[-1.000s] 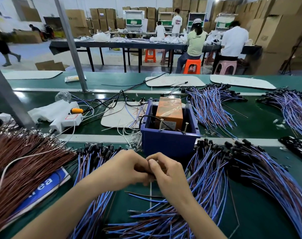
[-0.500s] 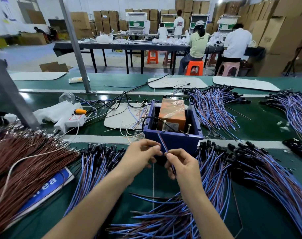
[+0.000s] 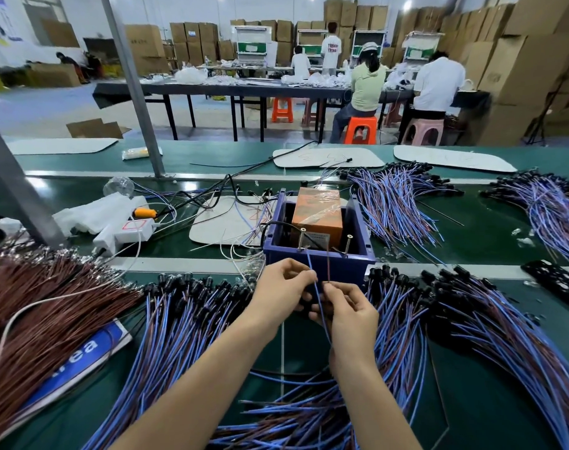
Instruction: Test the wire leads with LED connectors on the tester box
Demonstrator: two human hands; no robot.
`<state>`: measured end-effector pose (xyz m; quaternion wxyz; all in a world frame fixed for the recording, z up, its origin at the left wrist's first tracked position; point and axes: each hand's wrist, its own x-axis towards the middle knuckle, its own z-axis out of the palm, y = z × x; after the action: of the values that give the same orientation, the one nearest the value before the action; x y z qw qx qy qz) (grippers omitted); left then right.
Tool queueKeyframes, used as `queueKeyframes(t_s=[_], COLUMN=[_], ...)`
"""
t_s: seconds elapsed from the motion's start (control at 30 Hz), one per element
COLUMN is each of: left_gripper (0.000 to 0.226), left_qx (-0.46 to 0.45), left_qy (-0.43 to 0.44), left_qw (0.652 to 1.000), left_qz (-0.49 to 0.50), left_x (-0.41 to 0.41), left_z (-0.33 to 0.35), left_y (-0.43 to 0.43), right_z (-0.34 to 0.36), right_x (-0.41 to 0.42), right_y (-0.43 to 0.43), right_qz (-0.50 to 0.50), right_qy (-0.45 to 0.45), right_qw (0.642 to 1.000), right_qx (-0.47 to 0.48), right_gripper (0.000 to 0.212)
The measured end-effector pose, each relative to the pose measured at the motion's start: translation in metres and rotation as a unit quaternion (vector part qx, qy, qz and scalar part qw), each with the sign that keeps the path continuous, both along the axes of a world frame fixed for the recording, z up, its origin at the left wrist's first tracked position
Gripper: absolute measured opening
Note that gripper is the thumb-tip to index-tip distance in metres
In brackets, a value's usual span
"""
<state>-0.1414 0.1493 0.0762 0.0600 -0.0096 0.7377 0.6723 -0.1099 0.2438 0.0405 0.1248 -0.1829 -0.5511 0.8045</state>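
- Green counter (image 3: pixel 471 394) nearest me is buried in a loose pile of leads (image 3: pixel 292 414), blue and brown.
- One wire lead (image 3: pixel 320 306) is lifted clear of the pile, held between both hands just in front of the tester box (image 3: pixel 351 267).
- Left hand (image 3: pixel 283 287): grip narrow, fingertips pinching the blue strand.
- Right hand (image 3: pixel 351 315): grip narrow too, pinching the same lead lower down.
- Blue strand runs up to the left screw post (image 3: pixel 302 238) and brown heads for the right screw post (image 3: pixel 348 243). Can't tell if either makes contact.
- Handling, my read: featherweight, limp, slick insulation. Pinch close to the bare tips or they'll wander off the posts. Don't tug the connector end, which is hidden behind the fingers.
- Farther back: power strip (image 3: pixel 127 232), another bundle (image 3: pixel 396 203), people at a long table.
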Motion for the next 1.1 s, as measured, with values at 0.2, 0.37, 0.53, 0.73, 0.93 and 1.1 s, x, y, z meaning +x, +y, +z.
queueKeyframes(t_s=[0.2, 0.37, 0.53, 0.73, 0.93, 1.1], left_gripper=[0.009, 0.011, 0.008, 0.008, 0.006, 0.007], left_qx=[0.083, 0.087, 0.079, 0.065, 0.056, 0.051], left_qy=[-0.037, -0.034, -0.026, -0.018, -0.014, -0.016], left_qw=[0.996, 0.995, 0.996, 0.998, 0.998, 0.999], left_qz=[0.008, 0.017, 0.019, 0.014, 0.009, 0.003], left_x=[0.0005, -0.0015, -0.0044, -0.0031, -0.0014, -0.0012], left_z=[-0.0041, -0.0080, -0.0071, -0.0046, -0.0037, -0.0036], left_y=[-0.0033, -0.0047, -0.0060, -0.0039, -0.0036, -0.0054], right_z=[-0.0028, -0.0045, -0.0036, -0.0046, -0.0054, -0.0053], right_x=[-0.0008, -0.0011, -0.0002, 0.0015, 0.0023, 0.0037], right_y=[-0.0014, -0.0017, -0.0011, -0.0020, -0.0034, -0.0034], right_qz=[-0.029, -0.031, -0.030, -0.045, -0.060, -0.057], right_qy=[-0.019, -0.026, -0.024, -0.020, -0.020, -0.024], right_qw=[0.998, 0.997, 0.995, 0.994, 0.993, 0.993], right_qx=[-0.048, -0.062, -0.087, -0.094, -0.101, -0.104], right_gripper=[0.011, 0.012, 0.013, 0.012, 0.012, 0.011])
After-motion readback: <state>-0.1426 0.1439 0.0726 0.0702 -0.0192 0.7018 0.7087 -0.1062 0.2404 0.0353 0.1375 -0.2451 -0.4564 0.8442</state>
